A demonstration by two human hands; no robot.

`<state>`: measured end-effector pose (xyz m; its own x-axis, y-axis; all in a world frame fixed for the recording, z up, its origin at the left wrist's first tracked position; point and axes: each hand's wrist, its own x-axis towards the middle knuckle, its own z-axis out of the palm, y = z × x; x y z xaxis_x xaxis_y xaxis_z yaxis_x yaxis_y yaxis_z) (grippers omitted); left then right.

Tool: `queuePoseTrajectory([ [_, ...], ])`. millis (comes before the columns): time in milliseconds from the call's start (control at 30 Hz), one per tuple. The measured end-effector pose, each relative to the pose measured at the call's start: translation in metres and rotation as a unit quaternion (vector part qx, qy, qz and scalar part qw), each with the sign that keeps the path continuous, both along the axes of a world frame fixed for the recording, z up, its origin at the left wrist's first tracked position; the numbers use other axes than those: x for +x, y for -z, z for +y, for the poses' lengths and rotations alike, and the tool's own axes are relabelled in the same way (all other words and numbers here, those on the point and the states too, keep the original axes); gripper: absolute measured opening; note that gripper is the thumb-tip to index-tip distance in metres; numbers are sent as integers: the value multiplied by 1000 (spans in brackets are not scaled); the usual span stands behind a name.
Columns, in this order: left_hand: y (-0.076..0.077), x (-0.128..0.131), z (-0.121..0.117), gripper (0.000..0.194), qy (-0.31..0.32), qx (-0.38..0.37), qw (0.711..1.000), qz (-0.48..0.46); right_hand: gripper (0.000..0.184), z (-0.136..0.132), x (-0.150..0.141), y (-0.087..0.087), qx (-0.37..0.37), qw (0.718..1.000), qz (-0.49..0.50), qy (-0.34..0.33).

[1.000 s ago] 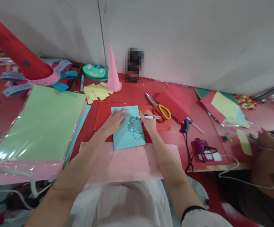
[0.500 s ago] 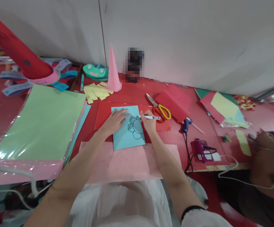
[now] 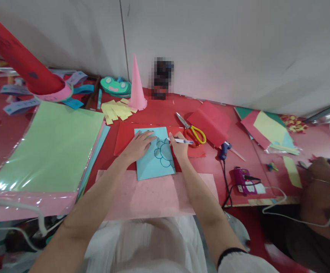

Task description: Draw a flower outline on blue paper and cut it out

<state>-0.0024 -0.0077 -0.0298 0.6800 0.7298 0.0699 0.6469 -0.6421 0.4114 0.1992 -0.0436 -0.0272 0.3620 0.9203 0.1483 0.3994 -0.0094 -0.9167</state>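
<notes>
One blue card [image 3: 153, 167] lies at the frame's centre, long side running upward, the left hand [image 3: 140, 145] flat and unclenched upon it, the right hand [image 3: 179, 146] pinching a pen [image 3: 183, 141] crosswise, tip leftward near the card's right edge.

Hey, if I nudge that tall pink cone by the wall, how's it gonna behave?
The pink cone looks like thin paper, so it's probably light and easily dented. Being tall and narrow, it may tip, though its flared, notched base might steady it a little.

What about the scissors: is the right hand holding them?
No, the right hand holds a white pen, while the scissors lie near it.
</notes>
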Motion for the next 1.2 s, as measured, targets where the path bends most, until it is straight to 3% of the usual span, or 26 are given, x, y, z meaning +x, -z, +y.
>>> queuePoseTrajectory([
  [567, 1, 0, 0, 43, 0, 2, 1000, -8, 37, 1, 4, 6, 2, 999, 16, -28],
  [1200, 1, 0, 0, 43, 0, 2, 1000, 3, 40, 1, -2, 2, -7, 999, -9, 36],
])
